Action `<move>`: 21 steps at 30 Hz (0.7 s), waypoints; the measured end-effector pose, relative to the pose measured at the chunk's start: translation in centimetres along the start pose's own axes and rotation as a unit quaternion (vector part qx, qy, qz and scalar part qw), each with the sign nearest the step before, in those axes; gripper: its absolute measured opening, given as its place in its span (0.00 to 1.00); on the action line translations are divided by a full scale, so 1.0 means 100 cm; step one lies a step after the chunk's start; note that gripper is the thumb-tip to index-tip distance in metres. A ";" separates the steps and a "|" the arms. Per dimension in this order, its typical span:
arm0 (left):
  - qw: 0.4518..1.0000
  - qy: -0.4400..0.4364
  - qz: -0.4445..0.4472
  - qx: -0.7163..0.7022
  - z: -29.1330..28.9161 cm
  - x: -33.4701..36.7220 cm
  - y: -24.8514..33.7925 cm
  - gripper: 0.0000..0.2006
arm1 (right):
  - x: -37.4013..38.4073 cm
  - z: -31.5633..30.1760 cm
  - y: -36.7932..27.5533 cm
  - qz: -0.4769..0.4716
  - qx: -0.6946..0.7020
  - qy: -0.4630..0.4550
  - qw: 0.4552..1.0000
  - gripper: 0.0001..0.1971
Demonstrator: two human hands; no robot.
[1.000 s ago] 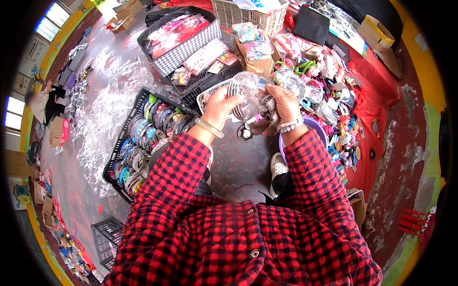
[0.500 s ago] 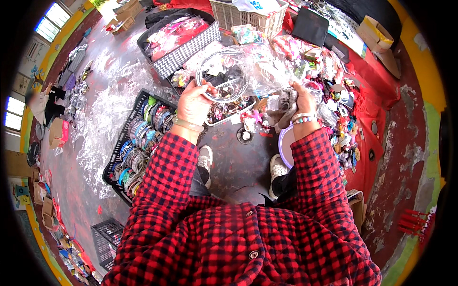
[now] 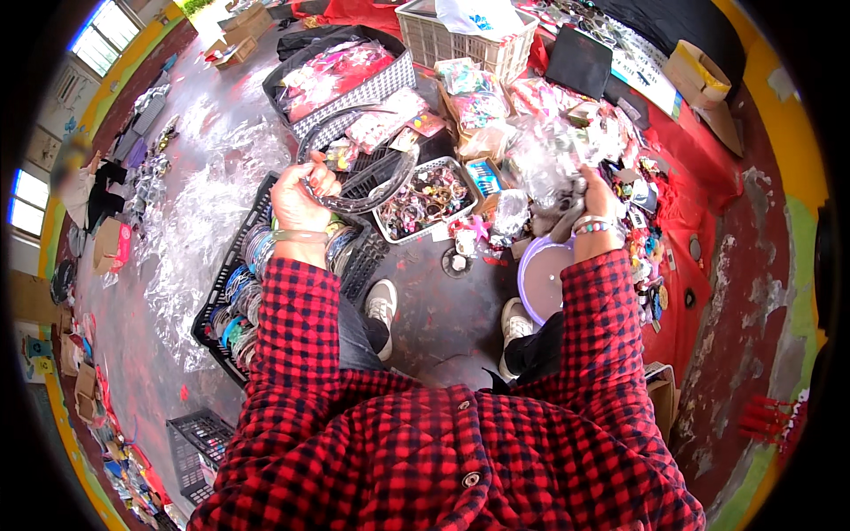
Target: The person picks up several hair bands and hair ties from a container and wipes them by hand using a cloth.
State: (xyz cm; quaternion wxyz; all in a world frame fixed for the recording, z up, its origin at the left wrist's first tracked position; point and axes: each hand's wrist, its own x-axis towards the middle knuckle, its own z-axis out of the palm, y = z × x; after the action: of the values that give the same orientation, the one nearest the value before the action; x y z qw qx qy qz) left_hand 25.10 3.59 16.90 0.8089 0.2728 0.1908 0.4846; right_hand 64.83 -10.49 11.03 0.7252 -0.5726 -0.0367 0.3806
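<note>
My left hand (image 3: pixel 304 196) is closed round a bundle of thin, dark, shiny headbands (image 3: pixel 359 203), held above the black crate's right end. Their curve opens upward. In my right hand (image 3: pixel 600 196), partly closed, is a crumpled clear plastic bag (image 3: pixel 542 146), blurred by motion, with a soft grey piece (image 3: pixel 558 221) hanging under it. A white tray (image 3: pixel 462 173) of hair ornaments sits between my hands. Below my right hand stands a round lilac-rimmed basin (image 3: pixel 522 279). More headbands (image 3: pixel 257 248) in several colours fill the black crate (image 3: pixel 212 292) by my left forearm.
A checked fabric bin (image 3: pixel 354 88) of pink packets and a beige plastic crate (image 3: pixel 465 49) stand at the back. Loose clear plastic film (image 3: pixel 195 203) covers the floor at left. Piled small accessories (image 3: pixel 642 208) lie on a red cloth (image 3: pixel 691 177) at right.
My hands have moved apart. The headbands have come out of the clear plastic and gone left with my left hand, while the bag and grey piece have shifted right with my right hand.
</note>
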 end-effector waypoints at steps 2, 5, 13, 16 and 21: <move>1.000 -0.015 -0.005 -0.008 0.001 0.002 -0.005 0.09 | 0.004 -0.002 0.021 -0.185 -0.188 -0.165 0.950 0.09; 1.000 -0.023 -0.005 0.004 0.005 0.003 -0.012 0.10 | 0.002 0.009 0.045 -0.371 -0.409 -0.318 0.771 0.10; 0.992 -0.079 0.028 0.095 0.018 0.003 -0.030 0.11 | -0.074 0.055 0.026 -0.037 -0.420 -0.399 0.814 0.10; 0.986 -0.069 0.026 0.152 0.035 -0.002 -0.040 0.14 | -0.082 0.057 0.017 0.031 -0.387 -0.404 0.829 0.08; 0.973 -0.127 -0.052 0.184 0.043 -0.009 -0.052 0.25 | -0.078 0.053 0.008 -0.027 -0.306 -0.430 0.849 0.07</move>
State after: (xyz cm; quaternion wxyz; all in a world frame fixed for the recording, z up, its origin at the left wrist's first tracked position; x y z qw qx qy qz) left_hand 30.72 -0.33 17.03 0.7866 0.4663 0.1860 0.3595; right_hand 56.29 -10.85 15.16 0.4345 -0.5435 -0.4751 0.5386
